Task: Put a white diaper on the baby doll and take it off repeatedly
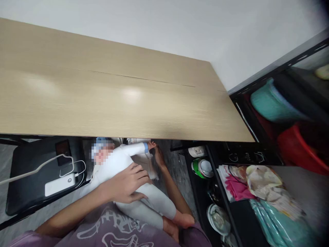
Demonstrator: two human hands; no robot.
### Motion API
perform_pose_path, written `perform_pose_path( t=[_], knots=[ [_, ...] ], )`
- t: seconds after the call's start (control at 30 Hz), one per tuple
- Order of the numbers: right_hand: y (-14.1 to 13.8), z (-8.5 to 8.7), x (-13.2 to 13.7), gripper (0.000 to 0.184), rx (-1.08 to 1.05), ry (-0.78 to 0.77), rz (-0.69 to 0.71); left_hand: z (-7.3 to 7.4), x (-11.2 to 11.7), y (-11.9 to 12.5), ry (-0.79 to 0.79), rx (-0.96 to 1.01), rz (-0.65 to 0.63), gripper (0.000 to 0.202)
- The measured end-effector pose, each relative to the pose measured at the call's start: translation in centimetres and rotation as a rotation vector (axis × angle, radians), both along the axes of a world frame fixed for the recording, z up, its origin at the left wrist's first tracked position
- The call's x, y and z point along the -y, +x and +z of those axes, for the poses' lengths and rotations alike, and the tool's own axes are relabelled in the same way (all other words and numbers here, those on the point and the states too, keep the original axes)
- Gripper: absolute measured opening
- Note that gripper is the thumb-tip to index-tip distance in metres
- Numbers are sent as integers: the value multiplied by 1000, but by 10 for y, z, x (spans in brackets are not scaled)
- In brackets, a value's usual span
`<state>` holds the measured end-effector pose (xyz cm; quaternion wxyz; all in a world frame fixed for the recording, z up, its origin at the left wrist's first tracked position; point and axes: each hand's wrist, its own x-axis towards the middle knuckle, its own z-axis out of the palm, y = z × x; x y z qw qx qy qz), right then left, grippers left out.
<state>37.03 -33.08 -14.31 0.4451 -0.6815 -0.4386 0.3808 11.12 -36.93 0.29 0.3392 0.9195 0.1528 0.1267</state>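
A small baby figure (120, 161) in a white suit with a blue cuff lies across my lap, just below the table's front edge. Whether it is a doll or a child I cannot tell. My left hand (128, 185) lies over its torso with the fingers curved round it, holding it in place. My right hand (157, 155) reaches up beside it and closes on the figure's raised hand at the blue cuff. The bare feet (180, 221) point toward my right knee. A piece of white cloth (146, 163) lies behind the figure.
A long pale wooden table (115, 96) fills the upper view. On the left, a black seat (31, 185) carries a white power bank (59, 184) with cables. On the right, a black shelf (226, 206) holds cups, a green-and-white container (202, 167), pink cloth and bags.
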Motion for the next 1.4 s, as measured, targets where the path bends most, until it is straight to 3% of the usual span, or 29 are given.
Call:
perform_pose_path(
  t=[0.1, 0.17, 0.23, 0.3, 0.37, 0.43, 0.53, 0.6, 0.67, 0.73, 0.83, 0.87, 0.93, 1.07, 1.23, 1.33, 1.4],
  knots=[
    [8, 20, 21, 53, 118, 117, -105, 1, 0, -2, -26, 18, -10, 40],
    [7, 45, 29, 40, 264, 294, -67, 1, -1, -3, -42, 26, -34, 40],
    [-1, 72, 29, 29, 400, 436, 131, 1, -2, -4, -48, 36, -55, 42],
    [-14, 91, 19, 28, 486, 449, 444, 2, -1, -3, -45, 47, -59, 43],
    [-28, 100, 4, 43, 563, 363, 735, 3, 2, -3, -21, 59, -40, 43],
    [-42, 101, -11, 55, 630, 217, 898, 4, 10, -4, 14, 75, 21, 43],
    [-60, 99, -25, 41, 704, 46, 968, -5, 29, -23, 39, 125, 248, 35],
    [-69, 102, -28, 30, 740, 55, 986, -21, 46, -50, 66, 201, 539, 28],
    [-76, 107, -27, 27, 754, 125, 1011, -44, 64, -86, 94, 257, 912, 22],
    [-83, 113, -27, 28, 754, 175, 1037, -67, 80, -122, -70, 168, 1184, 32],
    [-95, 122, -27, 32, 775, 216, 1087, -92, 100, -158, -538, -25, 1288, 60],
    [-98, 125, -27, 33, 791, 233, 1106, -96, 105, -164, -620, -65, 1280, 68],
    [-103, 134, -27, 34, 825, 279, 1134, -99, 112, -168, -635, -96, 1277, 81],
    [-95, 162, -20, 38, 848, 326, 1156, -85, 120, -164, -593, -83, 1261, 81],
    [-52, 209, 3, 55, 794, 361, 1119, -44, 119, -160, -620, -4, 1194, 79],
    [-23, 232, 16, 60, 750, 337, 1020, -21, 104, -159, -697, 48, 1126, 80],
    [-8, 239, 18, 58, 738, 317, 930, -8, 82, -157, -674, 47, 1062, 79]
  ],
)
